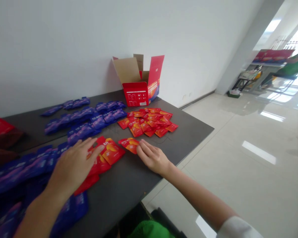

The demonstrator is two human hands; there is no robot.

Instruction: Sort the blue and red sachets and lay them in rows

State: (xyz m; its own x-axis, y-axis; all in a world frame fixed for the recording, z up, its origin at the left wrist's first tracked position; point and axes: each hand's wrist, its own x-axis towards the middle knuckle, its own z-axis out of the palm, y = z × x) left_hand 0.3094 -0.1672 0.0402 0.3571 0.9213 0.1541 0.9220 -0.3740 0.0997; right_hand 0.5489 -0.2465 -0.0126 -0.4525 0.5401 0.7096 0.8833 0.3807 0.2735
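My right hand (151, 156) pinches the right end of a red sachet (129, 144) with an orange picture on it, just over the dark tabletop. My left hand (73, 163) lies across a fanned, overlapping row of red sachets (112, 152), its thumb spread from the stretched fingers and touching them. Part of that row is hidden under the hand. Behind my right hand is a loose pile of red sachets (151, 122). Blue-purple sachets (98, 121) lie in overlapping rows to the left, and more blue sachets (39, 168) sit beneath and beside my left forearm.
An open red carton (136, 94) with raised flaps stands at the table's back, near the white wall. The dark table (191, 127) ends at the right above a shiny tiled floor. A red package (0, 125) is at the left edge. A person in green (294, 64) sits far right.
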